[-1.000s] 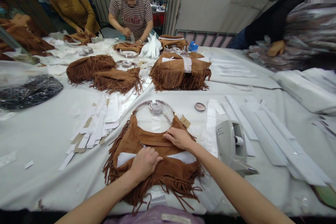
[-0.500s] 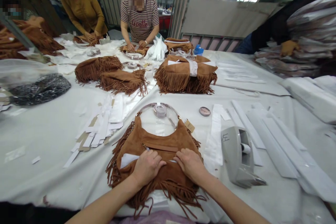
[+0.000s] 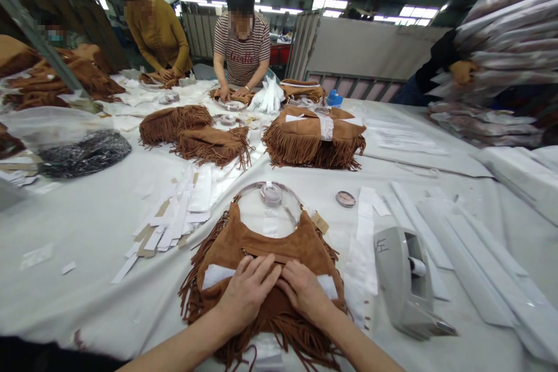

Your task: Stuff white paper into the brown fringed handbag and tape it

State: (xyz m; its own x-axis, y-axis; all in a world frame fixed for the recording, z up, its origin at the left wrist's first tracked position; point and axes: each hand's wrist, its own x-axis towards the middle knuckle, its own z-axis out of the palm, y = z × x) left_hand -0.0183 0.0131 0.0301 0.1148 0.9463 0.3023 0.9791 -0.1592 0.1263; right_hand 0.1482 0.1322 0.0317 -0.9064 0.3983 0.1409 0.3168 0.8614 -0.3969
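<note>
A brown suede fringed bag (image 3: 265, 247) lies flat on the white table in front of me, its wrapped round handle (image 3: 270, 193) pointing away. A white paper strip (image 3: 215, 273) runs across its front. My left hand (image 3: 246, 290) lies flat on the bag's middle with fingers stretched over the strip. My right hand (image 3: 305, 290) rests beside it, fingers flat and touching the left hand's fingertips. Neither hand holds anything.
A grey tape dispenser (image 3: 405, 285) stands right of the bag. Loose white paper strips (image 3: 174, 221) lie to the left, long strips (image 3: 436, 226) to the right. More fringed bags (image 3: 314, 139) sit farther back. Three other people work at the far side and right.
My right hand slid down from the bag's top edge to its middle and met the left hand. Both hands' fingers flattened out. The camera tilted up a little.
</note>
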